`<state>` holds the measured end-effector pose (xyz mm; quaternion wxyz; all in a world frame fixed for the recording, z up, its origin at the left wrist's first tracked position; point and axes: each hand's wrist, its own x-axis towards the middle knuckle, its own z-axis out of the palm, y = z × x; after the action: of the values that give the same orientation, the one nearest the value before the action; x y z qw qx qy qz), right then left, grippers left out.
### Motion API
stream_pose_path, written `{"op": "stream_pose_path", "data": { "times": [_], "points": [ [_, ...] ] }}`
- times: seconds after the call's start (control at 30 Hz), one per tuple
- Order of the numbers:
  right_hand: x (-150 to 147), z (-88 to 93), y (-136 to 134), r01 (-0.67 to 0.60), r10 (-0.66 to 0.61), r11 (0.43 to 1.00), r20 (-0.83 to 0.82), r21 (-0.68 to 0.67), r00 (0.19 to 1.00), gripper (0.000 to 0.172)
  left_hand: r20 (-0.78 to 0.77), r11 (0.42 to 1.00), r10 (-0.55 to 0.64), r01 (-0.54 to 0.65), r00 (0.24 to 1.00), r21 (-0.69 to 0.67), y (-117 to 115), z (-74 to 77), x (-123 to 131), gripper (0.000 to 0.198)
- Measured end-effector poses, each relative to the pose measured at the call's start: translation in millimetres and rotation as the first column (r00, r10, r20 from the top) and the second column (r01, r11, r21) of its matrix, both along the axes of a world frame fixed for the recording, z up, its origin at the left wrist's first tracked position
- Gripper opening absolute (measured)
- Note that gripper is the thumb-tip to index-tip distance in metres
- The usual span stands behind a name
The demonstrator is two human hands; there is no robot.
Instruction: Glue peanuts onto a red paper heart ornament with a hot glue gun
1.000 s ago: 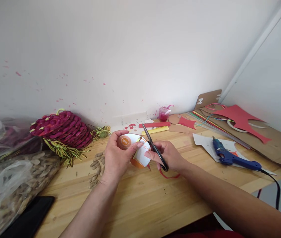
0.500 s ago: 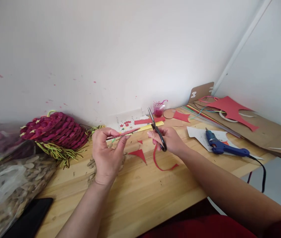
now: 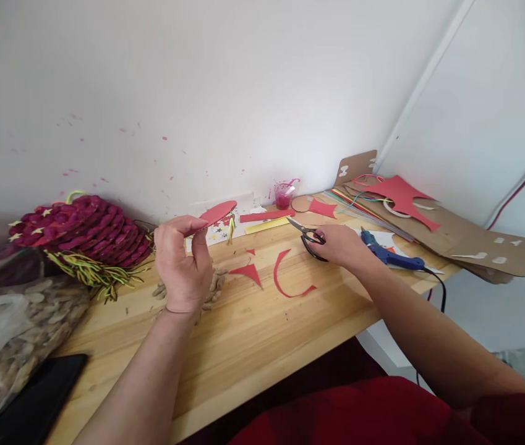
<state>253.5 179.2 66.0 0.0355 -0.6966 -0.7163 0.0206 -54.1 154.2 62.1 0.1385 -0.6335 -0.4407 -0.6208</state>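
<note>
Pinched in my left hand (image 3: 184,262) is a round red disc (image 3: 219,212), raised over the table and tilted, with a short yellow cord (image 3: 231,229) hanging at its edge. To the right, my right hand (image 3: 343,245) grips the black-handled scissors (image 3: 307,233) low over the tabletop; their blades point toward the wall. I cannot tell whether the scissors rest on the wood. Between my hands lie a curved red paper strip (image 3: 279,281) and a red paper offcut (image 3: 249,272). Brown flat pieces (image 3: 216,290) sit partly hidden behind my left hand.
A stack of magenta braided pieces (image 3: 99,232) with yellow tassels stands at left, beside a plastic bag of brown pieces (image 3: 34,327). A cup of pink paint (image 3: 283,195) is by the wall. A blue glue gun (image 3: 404,259) and cardboard (image 3: 480,247) lie at right.
My right hand has carried the scissors away from the disc, down and to the right. My left hand has turned the disc, showing its red face. The view has shifted slightly.
</note>
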Motion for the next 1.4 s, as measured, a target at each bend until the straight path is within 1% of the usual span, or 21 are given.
{"op": "stream_pose_path", "data": {
  "times": [0.13,0.2,0.27,0.33,0.37,0.4,0.43,0.5,0.57,0.6,0.63,0.7,0.8,0.93,0.97,1.07,1.17,1.27,1.3,1.33,1.4],
  "points": [
    [9,-1.6,1,0.068,-0.069,0.998,0.070,0.004,0.995,0.029,0.001,0.999,-0.003,0.003,1.000,-0.036,-1,1.2,0,0.006],
    [6,0.9,-2,0.089,-0.090,0.996,0.089,0.015,0.992,0.030,0.010,0.999,0.006,-0.006,1.000,-0.051,0,1.6,-1,0.005],
    [-1,6.1,-9,0.074,-0.077,0.997,0.101,0.037,0.992,0.032,0.020,0.999,0.012,-0.011,1.000,-0.052,2,1.6,-2,0.005],
    [-11,12.1,-20,-0.014,0.010,0.999,0.094,0.048,0.996,0.034,0.024,0.999,0.008,-0.007,1.000,-0.038,3,1.0,-4,0.005],
    [-16,14.5,-27,-0.088,0.086,0.996,0.078,0.032,0.993,0.038,0.026,1.000,0.001,0.000,1.000,-0.031,4,0.7,-5,0.005],
    [-22,15.9,-33,-0.197,0.198,0.980,0.042,-0.006,0.979,0.043,0.029,1.000,-0.009,0.010,1.000,-0.024,5,0.3,-6,0.006],
    [-28,16.2,-40,-0.292,0.293,0.954,-0.004,-0.067,0.956,0.045,0.032,1.000,-0.019,0.020,0.999,-0.020,5,0.1,-7,0.006],
    [-39,13.1,-51,-0.429,0.423,0.890,-0.074,-0.153,0.903,0.033,0.032,0.999,-0.028,0.029,0.999,-0.029,6,0.2,-7,0.007],
    [-49,6.9,-55,-0.464,0.448,0.875,-0.132,-0.140,0.884,0.009,0.026,0.999,0.001,0.000,1.000,-0.054,5,1.0,-7,0.007],
    [-54,3.7,-55,-0.467,0.445,0.873,-0.160,-0.140,0.881,0.009,0.020,0.997,0.026,-0.024,0.999,-0.071,4,1.6,-7,0.007],
    [-58,1.0,-52,-0.461,0.437,0.877,-0.176,-0.133,0.882,0.012,0.015,0.995,0.051,-0.049,0.999,-0.089,3,2.5,-7,0.007],
    [-67,-2.2,-42,-0.448,0.421,0.886,-0.196,-0.119,0.885,0.013,0.011,0.990,0.085,-0.083,0.996,-0.118,1,4.3,-5,0.007],
    [-82,-1.5,-22,-0.432,0.408,0.900,-0.239,-0.058,0.881,0.010,0.022,0.989,0.092,-0.089,0.996,-0.115,-1,6.7,-3,0.007],
    [-99,2.5,-6,-0.456,0.433,0.890,-0.321,0.003,0.842,0.015,0.037,0.988,0.094,-0.089,0.995,-0.122,-1,8.4,-3,0.009],
    [-102,3.2,-3,-0.461,0.439,0.887,-0.331,0.013,0.835,0.020,0.040,0.987,0.097,-0.091,0.994,-0.135,-1,8.6,-3,0.009],
    [-104,4.0,2,-0.510,0.498,0.860,-0.256,0.025,0.828,0.042,0.045,0.983,0.101,-0.093,0.994,-0.158,0,8.9,-5,0.009],
    [-105,2.3,8,-0.567,0.557,0.823,-0.142,-0.032,0.818,0.054,0.036,0.983,0.100,-0.093,0.994,-0.160,0,8.6,-5,0.008],
    [-109,-1.7,11,-0.565,0.562,0.823,-0.061,-0.064,0.825,0.066,0.024,0.987,0.083,-0.079,0.996,-0.138,0,8.1,-5,0.009],
    [-111,-3.2,11,-0.559,0.558,0.827,-0.039,-0.060,0.829,0.064,0.023,0.989,0.076,-0.072,0.997,-0.130,0,8.0,-4,0.009],
    [-112,-4.7,10,-0.552,0.552,0.832,-0.026,-0.051,0.834,0.058,0.024,0.990,0.072,-0.068,0.997,-0.125,-1,7.8,-4,0.009],
    [-115,-7.0,7,-0.534,0.533,0.845,-0.026,-0.033,0.845,0.039,0.024,0.989,0.076,-0.072,0.997,-0.130,0,7.3,-4,0.009]
  ]
}}
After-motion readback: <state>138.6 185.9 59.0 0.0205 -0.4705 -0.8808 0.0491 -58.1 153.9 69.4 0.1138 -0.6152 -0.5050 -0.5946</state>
